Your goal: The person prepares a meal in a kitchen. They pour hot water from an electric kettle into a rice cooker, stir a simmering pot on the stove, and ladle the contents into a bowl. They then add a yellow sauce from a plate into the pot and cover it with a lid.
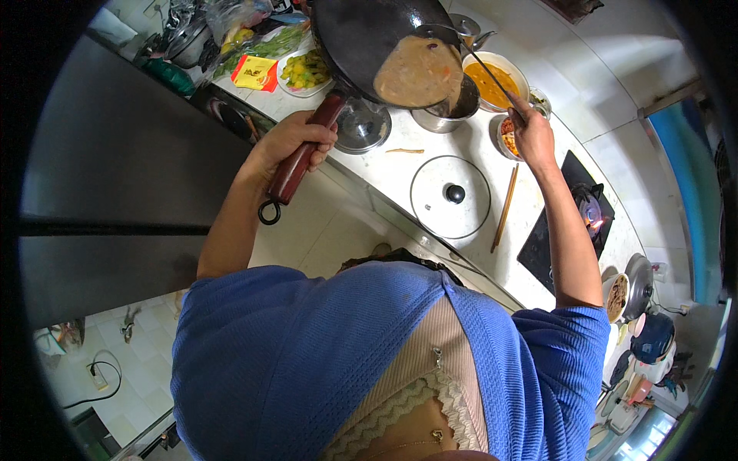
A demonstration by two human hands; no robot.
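Observation:
My left hand (297,141) grips the dark red wooden handle (294,173) of a black wok (357,49). The wok is tilted over a stainless steel pot (441,122) on the counter. Thick brownish soup (418,72) with small bits in it lies along the wok's low edge and runs down into the pot. My right hand (531,135) holds the thin metal handle of a utensil (490,72) that reaches to the wok's rim. Its far end is hard to make out, so I cannot tell whether it is a ladle or a spatula.
On the white counter lie a glass lid (438,216), another lid (362,129) and wooden chopsticks (505,207). A bowl of orange soup (493,78) and a smaller food bowl (507,138) stand near my right hand. A gas burner (589,210) shows a flame. A plate of green pieces (305,72) sits left.

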